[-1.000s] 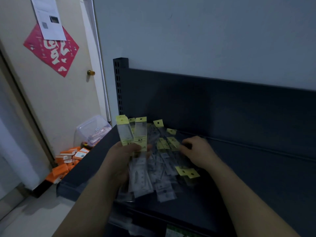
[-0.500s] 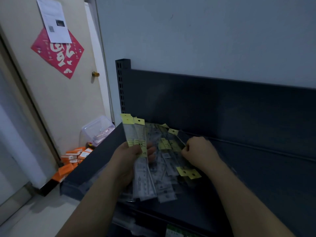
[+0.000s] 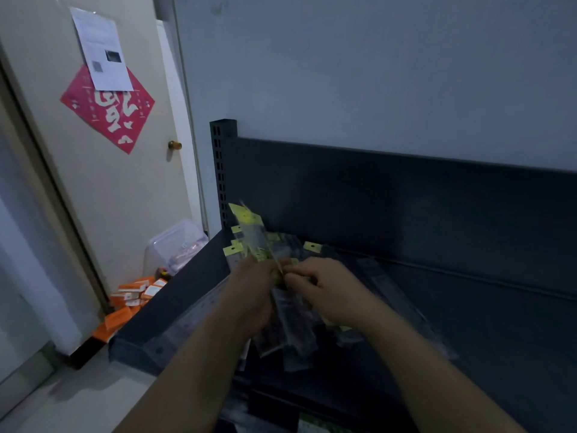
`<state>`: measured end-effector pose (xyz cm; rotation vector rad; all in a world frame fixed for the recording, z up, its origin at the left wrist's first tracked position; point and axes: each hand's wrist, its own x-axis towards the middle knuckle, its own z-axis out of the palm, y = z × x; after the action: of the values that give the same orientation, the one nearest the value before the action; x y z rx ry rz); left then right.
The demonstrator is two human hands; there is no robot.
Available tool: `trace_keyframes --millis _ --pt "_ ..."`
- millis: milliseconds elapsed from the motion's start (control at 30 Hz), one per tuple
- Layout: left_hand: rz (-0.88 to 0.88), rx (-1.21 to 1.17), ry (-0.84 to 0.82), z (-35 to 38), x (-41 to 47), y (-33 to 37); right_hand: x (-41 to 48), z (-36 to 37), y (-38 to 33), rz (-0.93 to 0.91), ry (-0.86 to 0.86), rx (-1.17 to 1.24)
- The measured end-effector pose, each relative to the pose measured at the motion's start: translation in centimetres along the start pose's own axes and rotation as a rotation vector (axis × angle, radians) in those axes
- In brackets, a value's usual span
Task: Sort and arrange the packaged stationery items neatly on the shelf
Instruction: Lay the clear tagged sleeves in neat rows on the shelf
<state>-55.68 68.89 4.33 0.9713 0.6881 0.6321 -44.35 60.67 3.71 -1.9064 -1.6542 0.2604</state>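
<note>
On the flat, dark metal shelf (image 3: pixel 487 326) lies a heap of slim, glossy, yellow-topped clear packets (image 3: pixel 299 348). The left hand (image 3: pixel 249 292) grips a bundle (image 3: pixel 254 242) of them, long axis near upright, tops pointing up and away; the right hand (image 3: pixel 327 289) pinches its edge.

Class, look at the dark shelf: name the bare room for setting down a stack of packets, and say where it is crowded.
Bare: the shelf at its right end, between the back panel and the right hand. Crowded: the left, where packets lie heaped under that hand and the left hand, both gripping packets.
</note>
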Motion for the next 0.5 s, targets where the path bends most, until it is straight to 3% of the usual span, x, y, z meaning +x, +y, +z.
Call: trace_keyframes --millis 133,233,333,500 --pt "-0.02 -0.112 0.012 -0.8 -0.1 0.1 -0.1 0.3 -0.1 0.023 -0.096 0.053" --pt "-0.039 -0.2 0.049 -2.4 -0.6 0.7 0.0 0.3 -0.4 0.015 -0.031 0.123" --pt "-0.019 -0.226 0.078 -4.4 -1.2 1.5 1.0 1.1 -1.0 -0.011 -0.023 0.005" --pt "-0.081 -0.193 0.168 -7.2 -1.8 2.2 1.9 2.7 -1.6 -0.117 -0.284 -0.104"
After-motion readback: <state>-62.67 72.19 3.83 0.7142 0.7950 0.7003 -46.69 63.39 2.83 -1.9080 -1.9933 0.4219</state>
